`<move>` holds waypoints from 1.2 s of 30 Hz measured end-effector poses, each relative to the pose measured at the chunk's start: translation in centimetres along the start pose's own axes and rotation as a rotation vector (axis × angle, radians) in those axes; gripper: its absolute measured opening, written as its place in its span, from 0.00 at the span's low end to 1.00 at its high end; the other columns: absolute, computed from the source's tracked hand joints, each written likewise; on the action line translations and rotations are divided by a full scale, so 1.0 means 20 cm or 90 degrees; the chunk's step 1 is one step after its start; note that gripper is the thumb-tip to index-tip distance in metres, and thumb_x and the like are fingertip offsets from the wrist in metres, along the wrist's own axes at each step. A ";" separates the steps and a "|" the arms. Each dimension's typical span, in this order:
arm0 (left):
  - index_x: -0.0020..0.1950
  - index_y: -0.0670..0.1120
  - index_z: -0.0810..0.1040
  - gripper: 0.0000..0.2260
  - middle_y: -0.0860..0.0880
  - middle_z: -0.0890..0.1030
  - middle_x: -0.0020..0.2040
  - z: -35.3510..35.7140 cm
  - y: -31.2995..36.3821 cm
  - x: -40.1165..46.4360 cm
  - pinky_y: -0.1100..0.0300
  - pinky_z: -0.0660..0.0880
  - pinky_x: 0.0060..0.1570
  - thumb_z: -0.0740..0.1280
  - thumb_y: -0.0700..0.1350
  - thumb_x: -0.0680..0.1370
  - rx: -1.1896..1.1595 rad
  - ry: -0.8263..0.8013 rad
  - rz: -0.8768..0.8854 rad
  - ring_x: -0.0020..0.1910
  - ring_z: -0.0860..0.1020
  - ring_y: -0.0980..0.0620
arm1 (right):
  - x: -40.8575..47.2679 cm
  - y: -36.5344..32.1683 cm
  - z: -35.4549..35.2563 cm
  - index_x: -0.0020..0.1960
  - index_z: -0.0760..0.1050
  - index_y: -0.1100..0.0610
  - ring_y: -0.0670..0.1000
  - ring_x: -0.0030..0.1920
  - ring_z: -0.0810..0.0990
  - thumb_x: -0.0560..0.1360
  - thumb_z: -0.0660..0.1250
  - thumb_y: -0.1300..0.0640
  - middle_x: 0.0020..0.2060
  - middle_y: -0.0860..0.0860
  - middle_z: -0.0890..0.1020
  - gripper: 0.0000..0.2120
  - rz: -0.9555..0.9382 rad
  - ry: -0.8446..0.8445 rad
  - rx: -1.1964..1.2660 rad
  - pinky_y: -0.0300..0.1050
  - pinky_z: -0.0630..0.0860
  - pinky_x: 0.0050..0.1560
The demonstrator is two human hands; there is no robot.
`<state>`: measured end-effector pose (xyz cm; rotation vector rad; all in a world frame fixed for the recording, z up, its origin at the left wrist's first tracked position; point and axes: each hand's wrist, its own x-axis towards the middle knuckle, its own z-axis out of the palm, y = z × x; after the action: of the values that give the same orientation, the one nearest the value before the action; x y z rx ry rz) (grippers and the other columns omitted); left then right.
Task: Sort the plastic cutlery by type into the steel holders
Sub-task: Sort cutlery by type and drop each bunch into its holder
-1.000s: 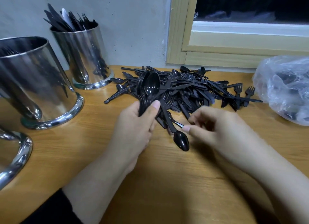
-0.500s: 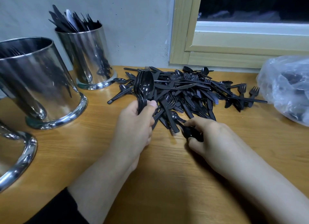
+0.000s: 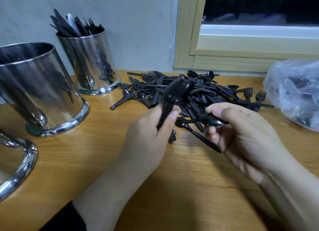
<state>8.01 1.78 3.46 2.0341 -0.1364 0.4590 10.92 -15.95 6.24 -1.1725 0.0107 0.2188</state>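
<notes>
While left hand [image 3: 151, 127] grips bundle of spoons [image 3: 174, 94], bowls up and blurred, I note right hand [image 3: 241, 132] pinching single spoon [image 3: 211, 121] just beside it. Mixed cutlery pile [image 3: 207, 92] lies on surface [image 3: 103, 153] behind hands. Steel holders [image 3: 41, 92] stand left; rear holder [image 3: 89, 61] filled with cutlery.

Cutlery pile [image 3: 198, 92]: black plastic spoons, forks and knives heaped loose, centre of the frame.
Spoon bundle [image 3: 174, 94]: black, blurred, bowls up, left of centre.
Single spoon [image 3: 211, 121]: black, right of centre.
Back holder [image 3: 89, 61]: shiny steel, upright, upper left, full of knives.
Near holder [image 3: 39, 89]: steel, left edge, forks inside.
</notes>
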 end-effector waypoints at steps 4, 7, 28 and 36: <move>0.47 0.52 0.79 0.12 0.49 0.79 0.36 0.02 -0.02 -0.01 0.55 0.75 0.34 0.60 0.57 0.81 0.000 -0.100 -0.002 0.35 0.78 0.50 | 0.01 0.01 -0.01 0.42 0.83 0.59 0.49 0.30 0.76 0.77 0.66 0.53 0.31 0.54 0.77 0.12 -0.022 -0.016 0.016 0.38 0.77 0.31; 0.42 0.52 0.78 0.15 0.52 0.72 0.29 0.02 -0.04 0.01 0.55 0.70 0.30 0.62 0.60 0.80 -0.050 -0.059 -0.098 0.27 0.71 0.53 | 0.05 0.02 -0.11 0.45 0.83 0.53 0.45 0.31 0.76 0.78 0.66 0.45 0.32 0.48 0.81 0.14 -0.194 0.068 -0.476 0.37 0.72 0.36; 0.57 0.43 0.76 0.12 0.52 0.63 0.28 -0.01 -0.09 0.05 0.66 0.59 0.18 0.62 0.51 0.84 -0.550 0.175 -0.320 0.21 0.61 0.57 | 0.13 0.12 -0.12 0.53 0.81 0.48 0.47 0.52 0.77 0.76 0.70 0.49 0.50 0.45 0.80 0.07 -0.159 -0.003 -1.039 0.43 0.74 0.53; 0.52 0.43 0.78 0.10 0.51 0.63 0.27 0.00 -0.08 0.05 0.64 0.58 0.19 0.63 0.49 0.84 -0.496 0.179 -0.324 0.22 0.60 0.55 | 0.13 0.14 -0.12 0.50 0.76 0.46 0.46 0.47 0.76 0.75 0.69 0.38 0.45 0.42 0.76 0.13 -0.202 -0.020 -1.010 0.44 0.73 0.49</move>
<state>9.43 2.63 2.57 1.1623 0.3255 0.2943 13.28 -16.66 2.39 -2.7124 -0.4476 -0.0977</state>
